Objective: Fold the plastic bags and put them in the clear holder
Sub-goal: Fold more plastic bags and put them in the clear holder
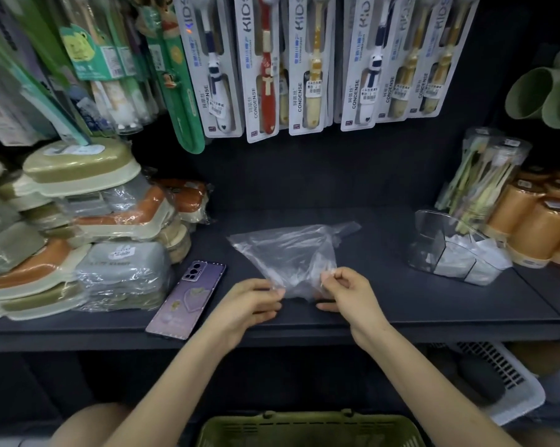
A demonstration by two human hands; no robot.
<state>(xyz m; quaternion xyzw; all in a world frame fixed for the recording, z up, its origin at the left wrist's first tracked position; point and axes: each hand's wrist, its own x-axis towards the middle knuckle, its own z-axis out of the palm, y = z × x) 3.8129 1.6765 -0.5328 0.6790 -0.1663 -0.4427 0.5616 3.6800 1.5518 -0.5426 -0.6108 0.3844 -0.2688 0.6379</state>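
A clear plastic bag lies on the dark shelf, spread in a rough triangle that narrows toward me. My left hand pinches the bag's near tip from the left. My right hand pinches the same end from the right, thumb and forefinger together. The clear holder stands on the shelf to the right, apart from both hands, with several folded whitish bags inside.
A purple phone lies left of my hands near the shelf edge. Stacked wrapped soap boxes fill the left. Packed toothbrushes hang above. Orange cups stand far right. A green basket sits below.
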